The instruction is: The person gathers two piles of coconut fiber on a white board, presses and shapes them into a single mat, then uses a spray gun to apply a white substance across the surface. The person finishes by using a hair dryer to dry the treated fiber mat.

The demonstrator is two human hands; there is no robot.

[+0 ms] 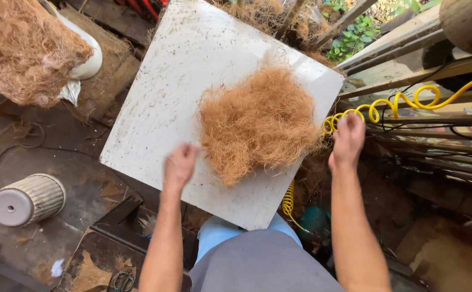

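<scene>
Here, I hold my loosely curled, empty left hand and my half-closed, empty right hand either side of a tangled mound of tan coconut fibre on a square white board, apparently mid-fluffing; gathering it wants both hands closing inward.

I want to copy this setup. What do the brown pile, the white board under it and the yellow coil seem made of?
Brown pile: loose, dry plant fibre, wiry strands, possibly coconut husk. White board: smooth, slightly glossy sheet, maybe laminate; speckled with debris. Yellow coil: shiny spiral tubing, likely plastic.
</scene>
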